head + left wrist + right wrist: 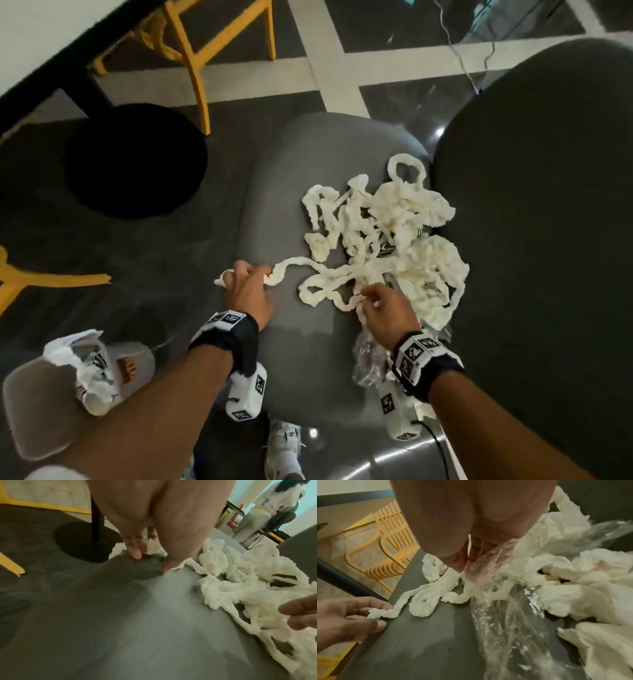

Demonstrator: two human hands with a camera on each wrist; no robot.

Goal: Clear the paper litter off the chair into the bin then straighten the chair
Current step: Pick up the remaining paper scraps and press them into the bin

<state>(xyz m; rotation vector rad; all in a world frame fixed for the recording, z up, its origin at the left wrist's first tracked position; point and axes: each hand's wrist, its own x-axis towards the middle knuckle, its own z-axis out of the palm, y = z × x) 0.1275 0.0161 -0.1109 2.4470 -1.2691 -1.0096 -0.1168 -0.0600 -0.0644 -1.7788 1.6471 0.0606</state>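
Note:
A tangle of white twisted paper strips [383, 233] lies over the right half of the grey chair seat [301, 349], up against the dark backrest [534, 212]. My left hand [245, 277] grips the loose end of one strip at the seat's left edge; the left wrist view shows the paper [152, 546] under its fingers [135, 550]. My right hand [368, 298] pinches a strip near the seat's front. Crumpled clear plastic [508, 615] trails beneath it. The grey bin [37, 411] stands on the floor at lower left, with paper inside.
A black round table base [137, 161] and yellow chairs [191, 51] stand on the floor to the left. A thin cable [459, 51] runs across the floor behind the chair. My shoe [284, 445] is below the seat's front. Another person [274, 500] stands far off.

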